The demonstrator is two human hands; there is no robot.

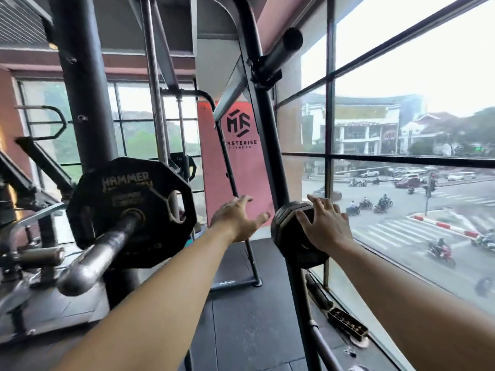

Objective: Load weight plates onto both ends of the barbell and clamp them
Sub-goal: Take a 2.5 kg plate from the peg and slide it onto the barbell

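Note:
A black many-sided weight plate [128, 210] marked HAMMER sits on the steel barbell sleeve [93, 258] at the left; the sleeve's bare end points toward me. To the right, small black plates [288, 231] hang stacked on a storage peg of the rack upright [270, 145]. My right hand [324, 223] lies with spread fingers against the outer face of that stack. My left hand [238, 218] hovers open just left of the stack, fingers spread, touching nothing that I can see. No clamp is visible.
An empty storage peg [281, 52] juts from the upright overhead. A large window [401, 156] runs along the right side over a street. A pink banner [241, 145] stands behind the rack, and black rubber flooring [254, 317] lies below. More machine frames crowd the far left.

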